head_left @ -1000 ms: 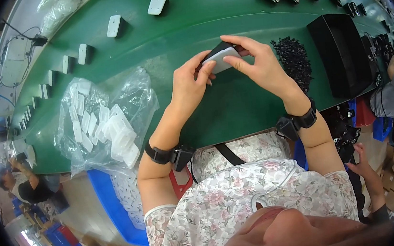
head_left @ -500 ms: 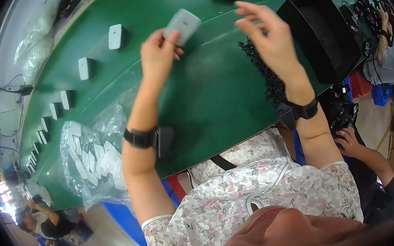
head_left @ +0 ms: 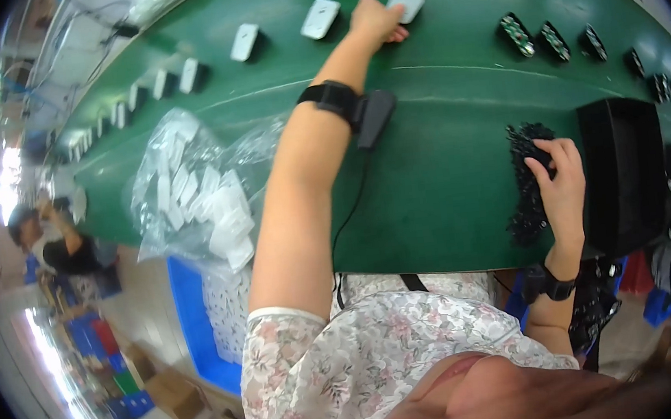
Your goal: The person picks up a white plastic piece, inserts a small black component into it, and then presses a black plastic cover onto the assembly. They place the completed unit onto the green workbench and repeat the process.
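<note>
My left hand (head_left: 378, 22) reaches to the far part of the green table, its fingers closed on the edge of a white rounded plastic case (head_left: 410, 1). Left of it stands a row of similar cases, the nearest one (head_left: 321, 19) just beside my hand. My right hand (head_left: 565, 185) hovers at a pile of small black parts (head_left: 523, 177), thumb and fingers curved but apart, with nothing visible between them. A clear plastic bag (head_left: 145, 184) holding several white covers (head_left: 225, 213) lies left of my left arm.
A black open box (head_left: 604, 181) stands right of my right hand. Black housings with green circuit boards (head_left: 516, 35) line the far right. A blue crate (head_left: 193, 331) sits below the table's front edge at left. A co-worker (head_left: 60, 234) is at the far left.
My left hand has carried the white case away from me to the row's right end. My right hand has lowered toward the black parts. The whole view has turned.
</note>
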The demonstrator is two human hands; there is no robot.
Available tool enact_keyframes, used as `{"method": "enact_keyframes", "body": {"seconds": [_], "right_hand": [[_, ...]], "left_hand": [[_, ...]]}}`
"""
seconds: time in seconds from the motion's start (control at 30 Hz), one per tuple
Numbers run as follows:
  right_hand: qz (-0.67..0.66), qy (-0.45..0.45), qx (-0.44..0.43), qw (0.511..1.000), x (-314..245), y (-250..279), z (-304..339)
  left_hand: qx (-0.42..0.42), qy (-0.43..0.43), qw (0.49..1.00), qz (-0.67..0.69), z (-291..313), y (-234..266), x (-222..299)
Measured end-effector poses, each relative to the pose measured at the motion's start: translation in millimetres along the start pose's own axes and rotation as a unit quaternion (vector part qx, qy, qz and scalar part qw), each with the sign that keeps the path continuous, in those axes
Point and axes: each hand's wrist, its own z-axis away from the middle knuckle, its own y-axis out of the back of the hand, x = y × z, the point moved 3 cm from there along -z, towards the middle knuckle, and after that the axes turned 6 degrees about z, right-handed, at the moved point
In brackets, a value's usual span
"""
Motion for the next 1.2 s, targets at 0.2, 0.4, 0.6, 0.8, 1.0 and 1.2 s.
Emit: {"method": "enact_keyframes", "body": {"seconds": [0.2,0.4,0.6,0.8,1.0,1.2], "right_hand": [[0.039,-0.009,0.023,0.999,7,-16,10],[0.061,0.036,0.069,0.995,8,-10,14],[-0.077,-0.048,0.072,0.993,31,-14,12],[-0.165,-0.031,0.056,0.984,12,-18,8],[-0.297,-0.025,0.038,0.954,-21,-29,-2],[-0.377,0.090,-0.132,0.912,-53,-51,38]], "left_hand": [[0.229,-0.221,0.878,-0.357,68,-9,45],[0.212,-0.455,0.786,-0.362,284,44,65],[0.352,-0.131,0.828,-0.416,298,207,-63],[0.247,-0.067,0.824,-0.506,257,232,-143],[0.288,-0.138,0.796,-0.514,258,253,-137],[0.397,-0.155,0.811,-0.401,252,221,-95]]}}
